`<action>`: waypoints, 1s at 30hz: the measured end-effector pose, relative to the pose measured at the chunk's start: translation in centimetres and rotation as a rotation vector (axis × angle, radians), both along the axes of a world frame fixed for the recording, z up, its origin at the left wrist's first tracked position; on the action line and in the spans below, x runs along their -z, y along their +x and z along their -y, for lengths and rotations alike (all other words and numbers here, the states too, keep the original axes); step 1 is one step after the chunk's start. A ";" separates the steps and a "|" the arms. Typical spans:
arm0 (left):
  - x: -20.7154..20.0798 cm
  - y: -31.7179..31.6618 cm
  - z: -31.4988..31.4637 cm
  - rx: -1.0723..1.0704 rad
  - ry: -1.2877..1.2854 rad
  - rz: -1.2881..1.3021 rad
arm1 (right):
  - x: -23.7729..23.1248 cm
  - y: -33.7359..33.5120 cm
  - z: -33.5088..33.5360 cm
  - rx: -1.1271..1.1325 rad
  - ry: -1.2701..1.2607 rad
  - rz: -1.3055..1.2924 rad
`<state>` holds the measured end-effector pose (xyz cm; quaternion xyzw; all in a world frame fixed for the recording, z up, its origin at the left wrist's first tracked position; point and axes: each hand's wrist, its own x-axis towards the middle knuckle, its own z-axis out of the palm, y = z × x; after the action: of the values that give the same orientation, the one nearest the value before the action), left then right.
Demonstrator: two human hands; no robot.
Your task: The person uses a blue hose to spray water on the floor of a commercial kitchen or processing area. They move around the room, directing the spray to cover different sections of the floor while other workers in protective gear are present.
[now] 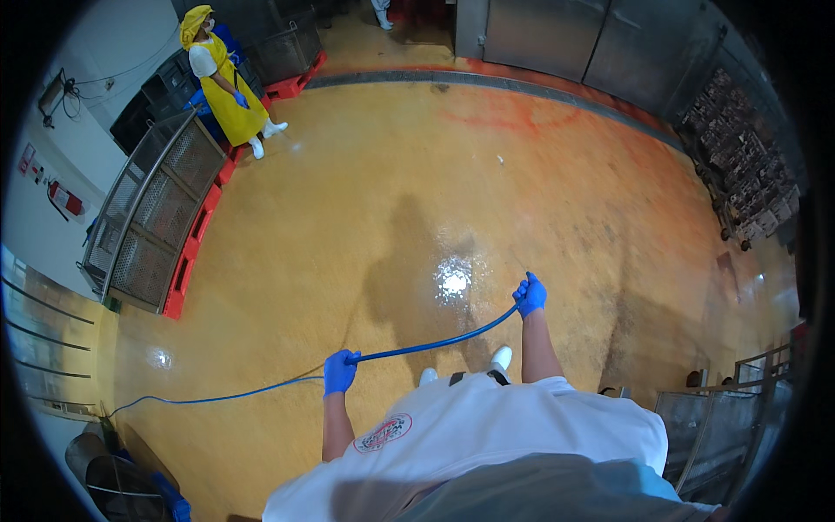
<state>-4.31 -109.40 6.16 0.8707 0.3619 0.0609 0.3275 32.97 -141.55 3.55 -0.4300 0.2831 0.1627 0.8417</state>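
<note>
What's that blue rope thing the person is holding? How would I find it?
Look at the big wet yellow floor. Low down, two blue-gloved hands, left hand and right hand, grip a thin blue hose. It trails away to the left, the only long skinny line crossing the floor.

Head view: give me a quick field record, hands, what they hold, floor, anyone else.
left hand: blue-gloved left hand, fingers closed around the thin blue hose
right hand: blue-gloved right hand, gripping the hose end, held farther forward
hose: sags between the hands, trails left across the floor
floor: wet glossy orange-yellow floor, bright glare patch ahead of the person
surroundings: grey metal mesh cages on red pallets, left
other people: person in a yellow apron, upper left, apart from the hose
</note>
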 end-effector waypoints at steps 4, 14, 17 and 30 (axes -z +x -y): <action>0.0 -0.7 0.3 0.009 -0.020 0.040 | -0.3 -1.0 0.6 0.015 -0.034 0.035; 1.8 -2.4 1.3 0.050 -0.083 0.039 | -1.5 -3.2 2.2 0.031 -0.007 0.042; 1.3 -2.9 1.4 0.054 -0.049 0.057 | -1.1 -4.2 2.8 0.034 0.003 0.037; 0.4 -4.2 2.0 0.067 -0.030 0.058 | -2.3 -5.7 3.8 0.041 0.070 0.048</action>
<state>-8.55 -111.43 5.78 0.8751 0.3238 0.0698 0.3527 27.25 -145.34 5.84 -0.3982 0.2655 0.1449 0.8660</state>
